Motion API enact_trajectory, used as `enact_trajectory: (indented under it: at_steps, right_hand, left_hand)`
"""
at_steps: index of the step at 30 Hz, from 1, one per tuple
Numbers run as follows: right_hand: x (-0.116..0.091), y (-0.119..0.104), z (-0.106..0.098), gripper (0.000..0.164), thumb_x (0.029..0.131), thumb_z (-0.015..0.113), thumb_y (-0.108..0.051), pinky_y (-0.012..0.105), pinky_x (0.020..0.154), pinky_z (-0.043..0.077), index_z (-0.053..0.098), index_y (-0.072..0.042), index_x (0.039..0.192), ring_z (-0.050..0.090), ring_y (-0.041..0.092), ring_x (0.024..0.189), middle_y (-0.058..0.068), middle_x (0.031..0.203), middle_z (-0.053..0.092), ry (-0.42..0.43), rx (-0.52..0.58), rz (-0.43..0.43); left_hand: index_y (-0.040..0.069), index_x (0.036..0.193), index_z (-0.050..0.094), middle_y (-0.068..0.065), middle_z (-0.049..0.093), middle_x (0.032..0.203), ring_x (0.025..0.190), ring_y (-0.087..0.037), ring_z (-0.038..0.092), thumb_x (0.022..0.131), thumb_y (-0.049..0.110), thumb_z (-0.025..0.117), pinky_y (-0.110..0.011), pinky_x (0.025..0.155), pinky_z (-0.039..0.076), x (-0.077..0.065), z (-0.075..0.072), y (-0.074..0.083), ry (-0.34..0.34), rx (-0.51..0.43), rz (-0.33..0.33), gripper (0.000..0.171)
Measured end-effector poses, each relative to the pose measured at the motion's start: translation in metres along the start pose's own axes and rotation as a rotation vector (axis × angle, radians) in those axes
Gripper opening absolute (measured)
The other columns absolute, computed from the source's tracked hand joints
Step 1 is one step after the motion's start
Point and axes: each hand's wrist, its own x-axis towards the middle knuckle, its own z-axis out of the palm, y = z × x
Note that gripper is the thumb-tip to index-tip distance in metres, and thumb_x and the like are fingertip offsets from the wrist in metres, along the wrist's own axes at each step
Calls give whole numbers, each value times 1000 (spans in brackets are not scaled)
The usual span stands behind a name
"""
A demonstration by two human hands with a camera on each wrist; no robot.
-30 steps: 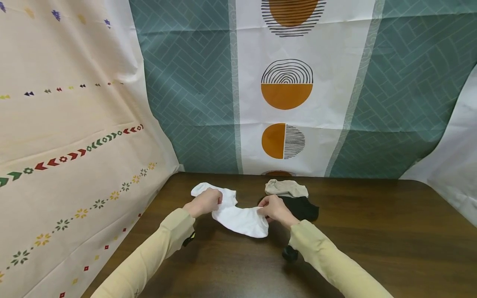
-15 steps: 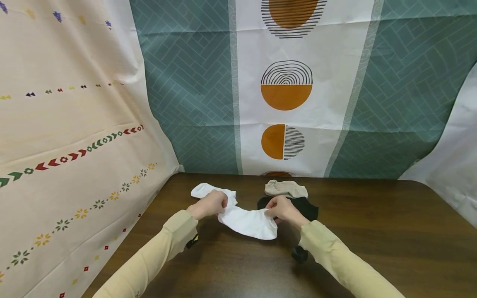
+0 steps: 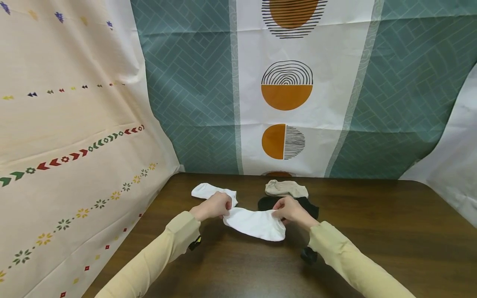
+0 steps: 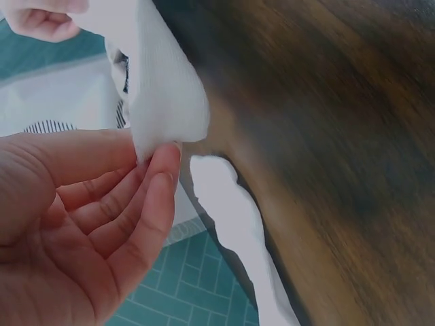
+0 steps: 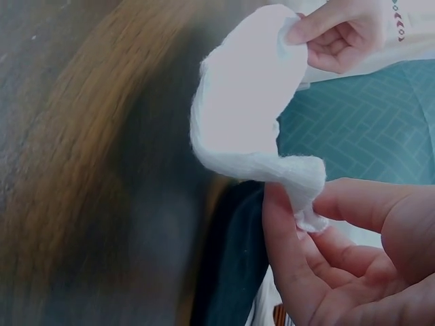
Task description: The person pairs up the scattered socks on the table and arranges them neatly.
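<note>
A white sock [image 3: 255, 224] hangs stretched between both hands above the brown table [image 3: 238, 269]. My left hand [image 3: 216, 205] pinches one end of it between thumb and fingertips, as the left wrist view shows at the sock's lower tip [image 4: 166, 102]. At the opposite end, my right hand [image 3: 292, 211] grips the sock near its opening; the right wrist view shows the cuff [image 5: 306, 180] bunched between thumb and fingers. Just behind the left hand lies a second white sock [image 3: 206, 191], flat on the table. Behind the right hand is a black sock [image 3: 307, 207], partly covered by that hand.
A beige sock [image 3: 286, 188] lies near the table's back edge, behind the black one. Patterned cloth [image 3: 190, 103] hangs along the back, and a cream cloth [image 3: 74, 186] drapes down the left side of the table.
Both hands have moved to the right with the white sock, the right hand farther, so the sock is pulled straighter. It has come away from over the second white sock, which stays put.
</note>
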Motion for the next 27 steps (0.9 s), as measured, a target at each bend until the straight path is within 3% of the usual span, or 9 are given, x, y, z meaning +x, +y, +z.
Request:
enact_trajectory:
  at_steps: [13, 18, 27]
  right_hand:
    - [-5, 6, -12, 7, 76, 67, 0, 34, 54, 50, 63, 2, 80, 55, 18, 63, 7, 71, 55, -10, -43, 16]
    - [-9, 9, -17, 8, 74, 68, 2, 35, 53, 50, 62, 3, 80, 56, 17, 60, 6, 68, 56, -7, -17, 7]
    - [-14, 18, -25, 10, 73, 68, 1, 37, 54, 50, 62, 4, 80, 56, 17, 59, 5, 67, 56, -13, 22, -3]
  left_hand:
    - [4, 65, 55, 0, 48, 57, 46, -11, 47, 72, -9, 66, -21, 46, 43, 8, 9, 8, -21, -54, 15, 18]
    - [5, 66, 55, 1, 50, 58, 47, -10, 48, 73, -7, 66, -21, 46, 44, 8, 12, 14, -29, -81, 10, 18]
    - [5, 68, 54, 1, 48, 58, 45, -9, 48, 75, -6, 67, -22, 47, 42, 6, 16, 21, -26, -104, 58, 18]
